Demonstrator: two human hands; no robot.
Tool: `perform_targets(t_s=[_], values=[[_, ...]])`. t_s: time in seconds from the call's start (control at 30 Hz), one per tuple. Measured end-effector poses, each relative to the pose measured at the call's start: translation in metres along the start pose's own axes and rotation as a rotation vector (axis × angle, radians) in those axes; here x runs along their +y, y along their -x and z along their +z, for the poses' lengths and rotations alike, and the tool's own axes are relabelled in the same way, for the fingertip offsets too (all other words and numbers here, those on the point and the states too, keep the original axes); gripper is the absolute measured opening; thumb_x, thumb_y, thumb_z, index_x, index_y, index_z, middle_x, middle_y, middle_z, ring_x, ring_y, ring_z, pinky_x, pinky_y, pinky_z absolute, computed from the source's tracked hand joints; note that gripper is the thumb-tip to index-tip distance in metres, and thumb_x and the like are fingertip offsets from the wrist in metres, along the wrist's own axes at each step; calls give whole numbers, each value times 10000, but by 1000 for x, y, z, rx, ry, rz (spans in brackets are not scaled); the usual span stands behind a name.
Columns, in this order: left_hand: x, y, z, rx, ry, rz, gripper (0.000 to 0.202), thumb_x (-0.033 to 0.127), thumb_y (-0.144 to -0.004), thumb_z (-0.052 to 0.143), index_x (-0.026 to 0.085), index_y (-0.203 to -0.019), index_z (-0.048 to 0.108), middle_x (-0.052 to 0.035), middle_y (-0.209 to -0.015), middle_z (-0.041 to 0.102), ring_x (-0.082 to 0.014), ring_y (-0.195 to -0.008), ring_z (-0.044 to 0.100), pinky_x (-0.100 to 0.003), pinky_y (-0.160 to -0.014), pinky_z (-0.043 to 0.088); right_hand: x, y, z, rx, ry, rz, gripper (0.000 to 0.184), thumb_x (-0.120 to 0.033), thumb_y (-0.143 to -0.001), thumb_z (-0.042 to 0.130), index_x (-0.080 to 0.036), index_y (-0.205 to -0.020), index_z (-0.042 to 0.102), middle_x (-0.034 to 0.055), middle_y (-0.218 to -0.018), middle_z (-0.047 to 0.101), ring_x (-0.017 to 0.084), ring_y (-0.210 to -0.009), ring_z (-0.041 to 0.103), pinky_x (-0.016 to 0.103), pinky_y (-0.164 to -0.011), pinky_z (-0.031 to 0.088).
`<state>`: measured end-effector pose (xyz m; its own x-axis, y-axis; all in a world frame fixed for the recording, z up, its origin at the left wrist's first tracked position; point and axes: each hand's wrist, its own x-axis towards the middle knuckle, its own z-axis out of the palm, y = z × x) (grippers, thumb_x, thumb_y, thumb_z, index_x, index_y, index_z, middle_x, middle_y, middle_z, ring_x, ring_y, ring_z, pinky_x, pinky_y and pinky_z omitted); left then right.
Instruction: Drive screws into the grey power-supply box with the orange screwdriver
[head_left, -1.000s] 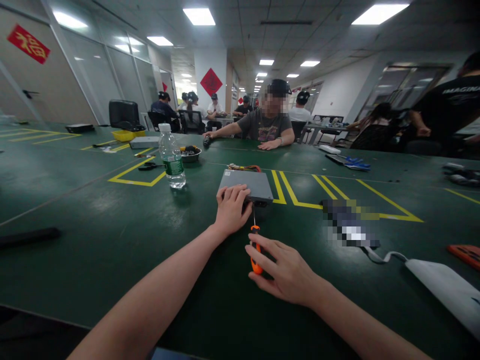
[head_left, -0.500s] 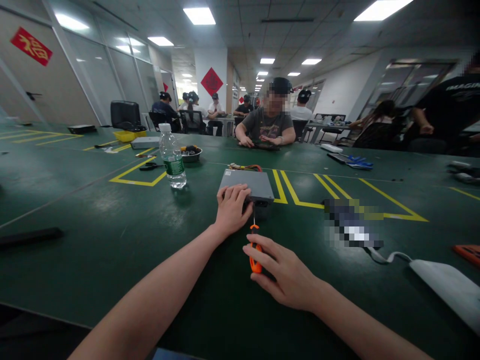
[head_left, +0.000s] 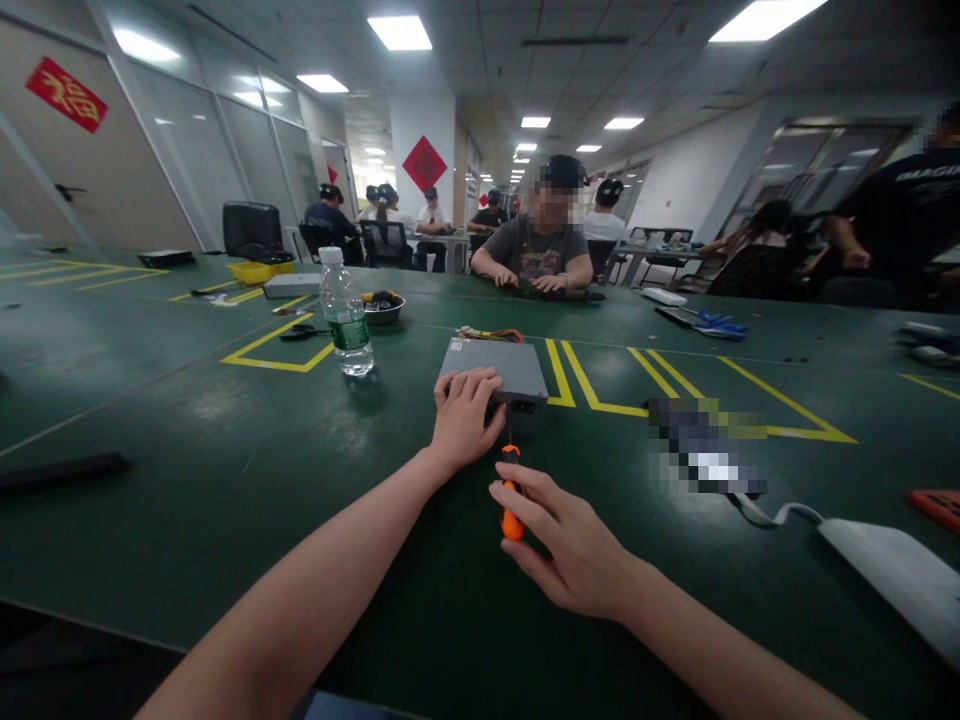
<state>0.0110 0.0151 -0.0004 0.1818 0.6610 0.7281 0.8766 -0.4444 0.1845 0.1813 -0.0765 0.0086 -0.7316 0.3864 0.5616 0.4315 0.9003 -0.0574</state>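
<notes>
A flat grey metal computer power supply (head_left: 510, 366) lies on the green table, with coloured cables (head_left: 491, 335) behind it. My left hand (head_left: 466, 415) holds its near left corner, fingers over the top and thumb at the front side. My right hand (head_left: 566, 535) has its fingers around the orange and black handle of a screwdriver (head_left: 512, 510). The thin shaft points away from me to the front face of the power supply, below the socket. Whether the tip sits in a screw is too small to tell.
A water bottle (head_left: 346, 320) stands left of the power supply, near a metal bowl (head_left: 384, 308) of tools. To the right are a blurred-out device (head_left: 701, 445) with a white cable and a white object (head_left: 892, 575). Across the table sits a person (head_left: 536, 235) handling a dark item.
The screwdriver and my right hand have shifted slightly, with the handle a touch nearer the power supply. My left hand stays put. The person opposite has moved the dark item.
</notes>
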Motion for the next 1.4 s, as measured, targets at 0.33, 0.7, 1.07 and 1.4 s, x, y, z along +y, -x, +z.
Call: perform_targets(t_s=[0.33,0.7,1.07,1.4], values=[[-1,0,1,-1,5,-5,277,304,-813,509,251,-1085,503,-19,-1229,548,-202,-1172,428,-406,-1018,203,3,3,4,92,-2,24,293,-318,-870,480,-159,-1105,407,181,-1167,529,211,-928,606,333,-712,535],[0,0,-1,-5,9,-1,290,308,-809,518,244,-1091,499,-20,-1231,546,-201,-1167,433,-402,-1016,203,8,7,1,184,90,43,221,-253,-853,516,-155,-1042,459,174,-1143,526,208,-933,596,324,-725,524],[-1,0,1,2,2,-2,285,314,-809,518,247,-1086,504,-21,-1232,546,-203,-1165,431,-404,-1015,201,8,3,1,178,185,-80,260,-278,-859,509,-130,-1072,499,195,-1101,558,218,-909,604,333,-704,529],[-1,0,0,8,7,2,264,303,-820,506,245,-1077,509,-20,-1215,556,-202,-1165,430,-404,-1021,203,1,-2,-2,32,193,-79,299,-306,-870,467,-156,-1122,520,180,-1145,553,239,-950,586,374,-733,516]])
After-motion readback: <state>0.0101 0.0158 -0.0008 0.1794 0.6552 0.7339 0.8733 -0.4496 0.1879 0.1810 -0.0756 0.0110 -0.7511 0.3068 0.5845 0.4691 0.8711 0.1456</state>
